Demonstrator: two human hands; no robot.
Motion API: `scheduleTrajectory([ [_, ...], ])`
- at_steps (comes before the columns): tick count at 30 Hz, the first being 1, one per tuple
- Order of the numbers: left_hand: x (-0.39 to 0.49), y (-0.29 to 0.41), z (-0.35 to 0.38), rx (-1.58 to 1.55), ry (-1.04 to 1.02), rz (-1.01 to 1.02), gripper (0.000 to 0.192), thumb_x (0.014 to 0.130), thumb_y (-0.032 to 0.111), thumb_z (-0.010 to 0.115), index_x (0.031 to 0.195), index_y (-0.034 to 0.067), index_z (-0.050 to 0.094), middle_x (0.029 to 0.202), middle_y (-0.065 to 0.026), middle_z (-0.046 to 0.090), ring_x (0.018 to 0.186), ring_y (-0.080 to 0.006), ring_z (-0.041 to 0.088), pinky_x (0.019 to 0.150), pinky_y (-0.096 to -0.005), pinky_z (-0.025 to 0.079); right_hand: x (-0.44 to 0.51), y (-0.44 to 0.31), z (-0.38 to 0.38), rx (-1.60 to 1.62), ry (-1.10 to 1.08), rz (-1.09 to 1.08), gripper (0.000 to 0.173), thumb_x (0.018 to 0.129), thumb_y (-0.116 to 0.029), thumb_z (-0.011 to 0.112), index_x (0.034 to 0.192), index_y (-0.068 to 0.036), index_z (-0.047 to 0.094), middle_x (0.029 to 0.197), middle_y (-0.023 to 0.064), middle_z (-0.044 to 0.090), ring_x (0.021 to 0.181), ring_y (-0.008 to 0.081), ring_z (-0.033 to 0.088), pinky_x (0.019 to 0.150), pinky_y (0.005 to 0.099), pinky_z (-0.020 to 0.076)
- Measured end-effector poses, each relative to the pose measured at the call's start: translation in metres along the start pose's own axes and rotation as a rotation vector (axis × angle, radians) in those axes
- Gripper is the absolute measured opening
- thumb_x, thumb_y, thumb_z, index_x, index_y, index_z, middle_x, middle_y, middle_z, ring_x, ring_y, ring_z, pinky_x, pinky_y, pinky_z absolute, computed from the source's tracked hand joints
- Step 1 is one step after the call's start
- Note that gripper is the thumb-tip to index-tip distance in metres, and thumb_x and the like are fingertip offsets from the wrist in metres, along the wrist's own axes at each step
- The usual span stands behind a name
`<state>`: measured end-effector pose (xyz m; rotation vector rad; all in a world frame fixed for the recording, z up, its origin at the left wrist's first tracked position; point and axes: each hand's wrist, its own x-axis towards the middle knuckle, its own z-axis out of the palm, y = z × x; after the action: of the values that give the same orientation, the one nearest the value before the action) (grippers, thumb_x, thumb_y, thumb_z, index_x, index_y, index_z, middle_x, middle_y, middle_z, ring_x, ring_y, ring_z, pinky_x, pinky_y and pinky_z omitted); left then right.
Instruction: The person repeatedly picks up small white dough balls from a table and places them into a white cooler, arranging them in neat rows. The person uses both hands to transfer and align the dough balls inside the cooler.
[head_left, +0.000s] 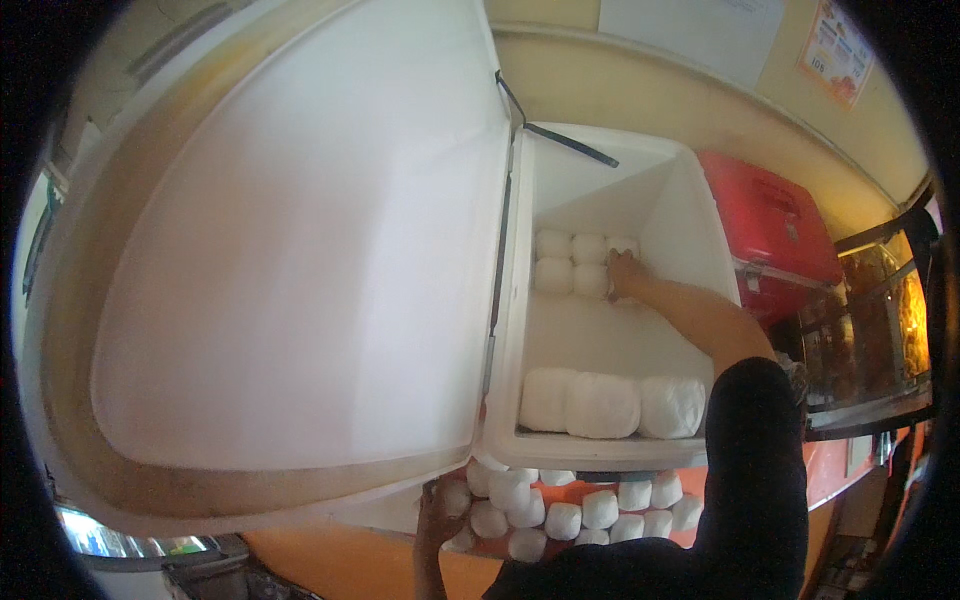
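Before me stands a white chest cooler, its big lid swung up to the left. Two rows of white rounded blocks, apparently trimmed young coconuts, sit against its far inner wall. My right hand reaches deep inside, at the right end of these rows, beside a white block. Whatever lies under its palm is hidden. Below the cooler's near edge, my left hand curls around another white coconut. More coconuts crowd the orange surface there.
Larger white pieces line the cooler's near inner wall. A black lid stay slants over its far left corner. To the right are a red cooler box and a lit glass case. A poster hangs on the wall.
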<state>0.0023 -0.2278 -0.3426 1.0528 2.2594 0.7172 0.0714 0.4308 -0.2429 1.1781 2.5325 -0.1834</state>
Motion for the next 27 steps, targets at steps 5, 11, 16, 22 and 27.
scheduleTrajectory([
  [5, 0.031, -0.010, -0.015, 0.193, -0.190, 0.021, 0.113, 0.058, 0.053, 0.090, 0.148, 0.005, 0.041, 0.152, -0.0315, 0.033, 0.143, -0.0470, 0.031, 0.116, -0.0534, 0.033, 0.004, 0.008, -0.006, -0.154, 0.070, -0.137, 0.115, 0.057, -0.023, 0.098, 0.149, 0.000, 0.032, 0.139, 0.0225, 0.052, 0.124, 0.0426, 0.055, 0.098, 0.0483, 0.0536],
  [11, 0.056, 0.020, -0.056, 0.050, -0.397, -0.093, 0.106, 0.057, 0.051, 0.093, 0.139, 0.002, 0.047, 0.134, -0.0276, 0.057, 0.129, -0.0396, 0.054, 0.105, -0.0508, 0.046, 0.016, 0.021, 0.003, -0.220, -0.071, -0.124, 0.095, 0.057, -0.025, 0.097, 0.135, -0.001, 0.047, 0.130, 0.0225, 0.058, 0.122, 0.0363, 0.057, 0.102, 0.0440, 0.0490],
  [16, 0.043, 0.041, -0.069, -0.242, -0.038, -0.270, 0.084, 0.080, 0.039, 0.082, 0.140, 0.000, 0.039, 0.123, -0.0228, 0.063, 0.115, -0.0312, 0.064, 0.095, -0.0449, 0.054, 0.017, 0.017, 0.017, 0.082, -0.014, 0.076, 0.074, 0.061, -0.023, 0.096, 0.120, 0.003, 0.061, 0.129, 0.0225, 0.060, 0.121, 0.0345, 0.059, 0.099, 0.0425, 0.0511],
  [22, 0.014, 0.094, -0.117, -1.068, 0.191, -0.257, 0.068, 0.095, 0.027, 0.066, 0.147, 0.007, 0.027, 0.135, -0.0195, 0.049, 0.115, -0.0328, 0.059, 0.090, -0.0435, 0.057, -0.017, -0.040, -0.120, 0.103, -0.473, 0.053, 0.072, 0.073, -0.042, 0.087, 0.126, 0.001, 0.063, 0.126, 0.0244, 0.064, 0.101, 0.0305, 0.071, 0.084, 0.0435, 0.0577],
  [27, -0.004, 0.235, -0.156, -0.920, 0.012, 0.011, 0.078, 0.085, 0.049, 0.072, 0.137, 0.009, 0.030, 0.132, -0.0152, 0.046, 0.115, -0.0307, 0.057, 0.079, -0.0446, 0.060, -0.187, -0.109, -0.279, 0.096, -0.750, -0.703, 0.076, 0.085, -0.066, 0.067, 0.117, 0.003, 0.066, 0.098, 0.0183, 0.073, 0.080, 0.0270, 0.073, 0.068, 0.0375, 0.0567],
])
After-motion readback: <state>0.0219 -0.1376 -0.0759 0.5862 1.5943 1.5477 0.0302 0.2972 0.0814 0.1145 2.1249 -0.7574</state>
